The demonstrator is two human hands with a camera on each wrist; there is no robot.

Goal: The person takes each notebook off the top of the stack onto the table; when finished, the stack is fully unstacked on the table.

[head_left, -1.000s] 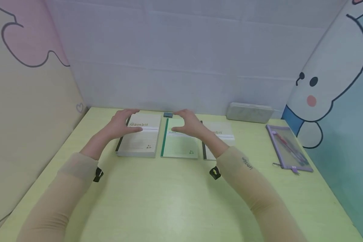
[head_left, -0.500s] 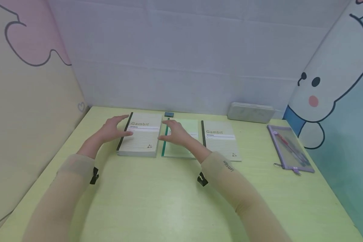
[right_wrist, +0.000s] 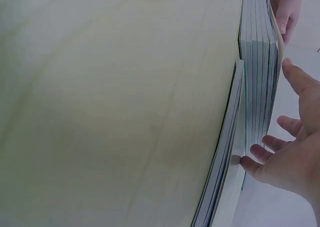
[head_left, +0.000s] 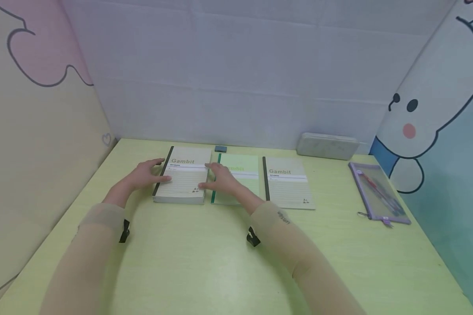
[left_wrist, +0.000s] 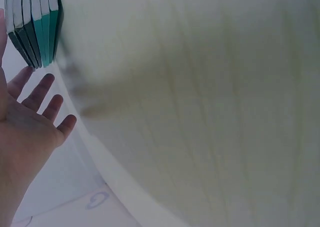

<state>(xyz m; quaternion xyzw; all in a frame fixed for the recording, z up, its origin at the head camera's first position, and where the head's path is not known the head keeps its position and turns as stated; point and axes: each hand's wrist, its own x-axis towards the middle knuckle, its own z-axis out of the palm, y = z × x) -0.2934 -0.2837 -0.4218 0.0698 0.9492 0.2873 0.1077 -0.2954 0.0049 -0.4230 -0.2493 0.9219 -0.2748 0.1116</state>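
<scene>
A stack of notebooks is lying far left on the table. The left hand and right hand are flanking it, fingers spread, gripping nothing; contact is hard to tell. Just right, a green notebook is crowding the right hand's side, and a pale notebook is lying beyond. A small blue block is sitting behind; a grey case and purple-edged pouch are resting farther right. The stack's and pale notebook's covers are reading "Gambit"; fingers are partly hiding the green one's title.
</scene>
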